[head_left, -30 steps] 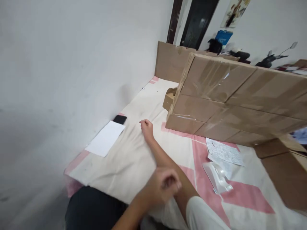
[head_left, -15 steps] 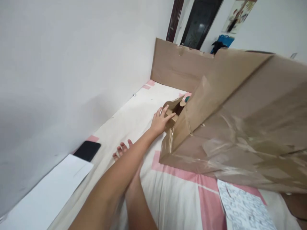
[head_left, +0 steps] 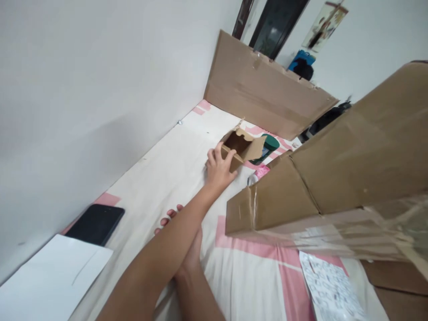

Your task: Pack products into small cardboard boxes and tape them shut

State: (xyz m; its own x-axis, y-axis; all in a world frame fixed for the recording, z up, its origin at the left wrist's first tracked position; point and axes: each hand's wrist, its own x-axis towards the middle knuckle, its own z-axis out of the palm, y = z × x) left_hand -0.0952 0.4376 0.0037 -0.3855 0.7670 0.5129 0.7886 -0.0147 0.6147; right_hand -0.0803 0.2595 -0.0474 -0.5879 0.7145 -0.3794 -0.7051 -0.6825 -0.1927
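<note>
My left hand (head_left: pixel 219 169) reaches forward and grips the near edge of a small open cardboard box (head_left: pixel 241 146) lying on the cream and pink bed sheet (head_left: pixel 167 174). The thumb is on the box's right side and the fingers curl over its rim. My right hand (head_left: pixel 174 218) is planted flat on the sheet under my left forearm; only its spread fingertips show. A large taped cardboard box (head_left: pixel 334 178) fills the right side, close to the small box.
A cardboard panel (head_left: pixel 261 89) stands at the far end against the wall. A green object (head_left: pixel 270 143) and a pink item (head_left: pixel 263 170) lie behind the small box. A black phone (head_left: pixel 95 224) and white paper (head_left: pixel 50 281) lie near left; a printed sheet (head_left: pixel 331 290) lies near right.
My left hand went from a fist near my body out to the small box and closed on its edge. My right hand stayed planted on the sheet. My view moved forward.
</note>
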